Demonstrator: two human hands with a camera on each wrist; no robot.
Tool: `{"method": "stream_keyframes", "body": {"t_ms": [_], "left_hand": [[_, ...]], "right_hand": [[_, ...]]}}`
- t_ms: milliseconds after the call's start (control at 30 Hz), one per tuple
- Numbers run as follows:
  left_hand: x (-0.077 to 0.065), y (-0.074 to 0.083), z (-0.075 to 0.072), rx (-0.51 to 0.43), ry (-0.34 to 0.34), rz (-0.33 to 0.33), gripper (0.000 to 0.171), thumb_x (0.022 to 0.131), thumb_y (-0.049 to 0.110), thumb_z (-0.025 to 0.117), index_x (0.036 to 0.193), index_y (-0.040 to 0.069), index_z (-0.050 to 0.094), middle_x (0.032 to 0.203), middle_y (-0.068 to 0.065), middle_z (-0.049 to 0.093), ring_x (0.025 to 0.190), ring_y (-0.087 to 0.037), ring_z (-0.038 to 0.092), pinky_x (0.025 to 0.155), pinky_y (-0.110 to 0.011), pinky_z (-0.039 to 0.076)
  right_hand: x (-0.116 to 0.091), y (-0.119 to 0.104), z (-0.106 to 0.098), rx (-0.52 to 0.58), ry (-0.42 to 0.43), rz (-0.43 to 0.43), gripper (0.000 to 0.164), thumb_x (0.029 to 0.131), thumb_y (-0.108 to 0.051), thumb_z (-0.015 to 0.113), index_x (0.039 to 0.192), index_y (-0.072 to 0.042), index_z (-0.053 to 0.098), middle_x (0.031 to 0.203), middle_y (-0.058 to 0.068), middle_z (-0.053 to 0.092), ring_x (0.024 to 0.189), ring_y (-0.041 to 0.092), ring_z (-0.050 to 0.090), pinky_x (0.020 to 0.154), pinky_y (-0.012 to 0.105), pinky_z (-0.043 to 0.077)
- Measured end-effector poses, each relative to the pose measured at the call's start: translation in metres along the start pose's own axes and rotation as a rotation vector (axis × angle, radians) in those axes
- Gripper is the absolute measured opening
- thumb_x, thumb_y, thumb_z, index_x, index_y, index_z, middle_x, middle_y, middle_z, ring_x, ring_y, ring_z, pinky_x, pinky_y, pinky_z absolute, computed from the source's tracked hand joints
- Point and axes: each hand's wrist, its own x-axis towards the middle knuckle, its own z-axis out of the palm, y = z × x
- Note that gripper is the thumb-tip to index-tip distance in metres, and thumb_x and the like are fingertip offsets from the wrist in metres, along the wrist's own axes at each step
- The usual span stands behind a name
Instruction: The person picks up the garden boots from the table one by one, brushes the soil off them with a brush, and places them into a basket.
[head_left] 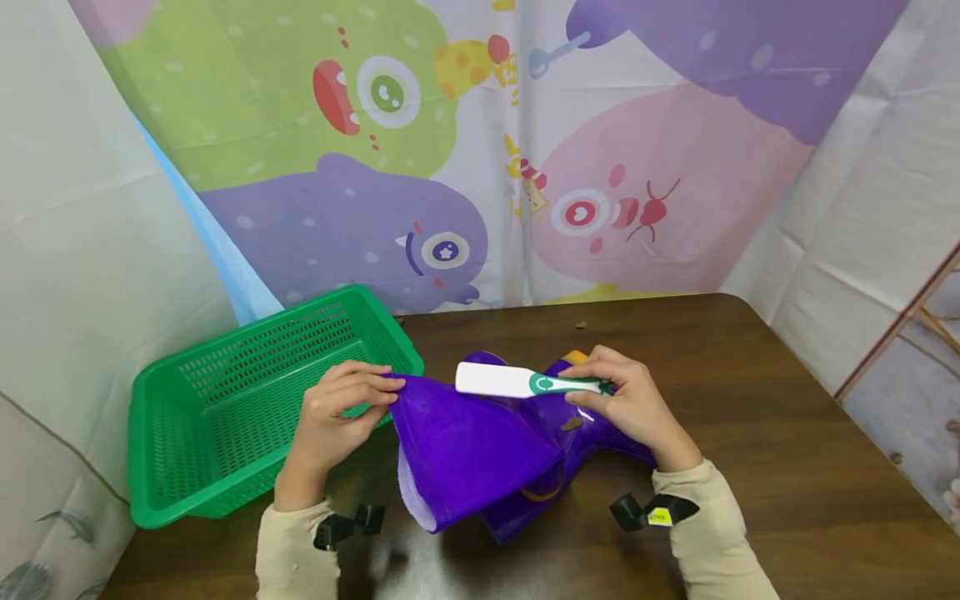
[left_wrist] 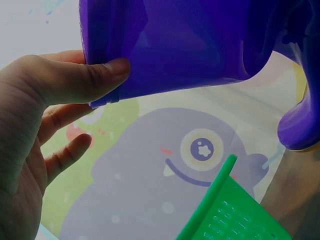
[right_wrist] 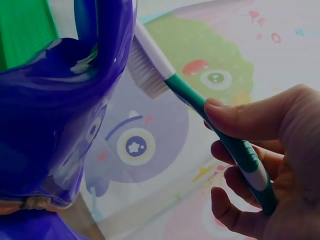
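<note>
My left hand (head_left: 337,425) pinches the top edge of a shiny purple rain boot (head_left: 468,446), whose pale lining shows at the opening. In the left wrist view the thumb presses the outside of the boot's shaft (left_wrist: 175,45). My right hand (head_left: 626,400) grips the green handle of a white-and-green scrub brush (head_left: 495,380) above the boot. Pale bristles (right_wrist: 146,75) face the boot in the right wrist view; whether they touch it I cannot tell. More purple boot (head_left: 506,517) shows underneath, probably a second one, partly hidden.
A green perforated plastic basket (head_left: 161,375) stands on the left of the brown wooden table (head_left: 780,467), close by my left hand. Behind the table hangs a cloth (head_left: 517,267) printed with cartoon monsters.
</note>
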Motion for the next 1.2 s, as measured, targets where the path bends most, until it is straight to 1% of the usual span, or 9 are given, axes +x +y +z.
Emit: {"method": "stream_keyframes", "body": {"t_ms": [100,333,500,700,933,1100,1200], "left_hand": [[0.000,0.000,0.000,0.003,-0.001,-0.001,0.026,0.097,0.020,0.067,0.077,0.005,0.076,0.084,-0.014,0.074,0.094,-0.027,0.069,0.092,-0.033,0.048],[0.000,0.000,-0.001,0.007,-0.003,0.001,0.026,0.097,0.020,0.067,0.077,0.005,0.076,0.084,-0.014,0.074,0.091,-0.030,0.069,0.092,-0.033,0.048],[0.000,0.001,-0.001,0.010,-0.001,-0.001,0.026,0.097,0.021,0.067,0.077,0.005,0.076,0.084,-0.014,0.074,0.091,-0.030,0.069,0.092,-0.033,0.048],[-0.001,0.001,-0.001,0.011,-0.002,-0.006,0.027,0.097,0.021,0.067,0.077,0.005,0.075,0.084,-0.014,0.074,0.094,-0.027,0.069,0.092,-0.033,0.048],[-0.002,0.001,-0.001,0.006,-0.004,-0.004,0.027,0.097,0.022,0.066,0.077,0.005,0.075,0.085,-0.014,0.074,0.092,-0.029,0.068,0.093,-0.031,0.048],[-0.001,0.001,0.000,0.004,-0.006,0.000,0.027,0.097,0.021,0.066,0.077,0.005,0.075,0.085,-0.014,0.074,0.093,-0.029,0.068,0.093,-0.033,0.048],[0.000,0.001,0.000,0.011,-0.007,0.000,0.027,0.097,0.021,0.066,0.077,0.005,0.075,0.085,-0.014,0.074,0.094,-0.028,0.068,0.092,-0.033,0.048]], "right_hand": [[-0.001,0.009,0.000,0.000,-0.018,0.011,0.024,0.074,0.007,0.081,0.096,-0.001,0.077,0.074,-0.002,0.054,0.067,0.013,0.046,0.059,0.026,0.037],[-0.003,0.009,-0.007,-0.022,-0.051,0.036,0.022,0.076,0.003,0.082,0.096,-0.005,0.078,0.075,-0.001,0.056,0.067,0.013,0.046,0.059,0.027,0.037],[-0.003,0.010,-0.011,-0.055,-0.045,0.076,0.022,0.075,0.000,0.083,0.096,-0.005,0.079,0.078,0.000,0.059,0.069,0.013,0.048,0.060,0.027,0.038],[-0.004,0.015,-0.012,-0.084,-0.042,0.089,0.022,0.074,0.002,0.083,0.095,-0.003,0.078,0.078,0.002,0.060,0.069,0.014,0.048,0.060,0.026,0.037],[-0.005,0.015,-0.017,-0.095,-0.038,0.114,0.022,0.075,0.001,0.083,0.096,-0.005,0.079,0.079,0.000,0.060,0.072,0.013,0.049,0.063,0.025,0.038],[-0.005,0.014,-0.022,-0.105,-0.024,0.165,0.021,0.076,0.001,0.082,0.095,-0.006,0.079,0.078,0.000,0.059,0.073,0.014,0.049,0.064,0.025,0.039],[-0.005,0.014,-0.025,-0.160,-0.012,0.183,0.021,0.076,0.002,0.082,0.095,-0.008,0.080,0.077,-0.002,0.058,0.072,0.013,0.050,0.065,0.025,0.040]]}}
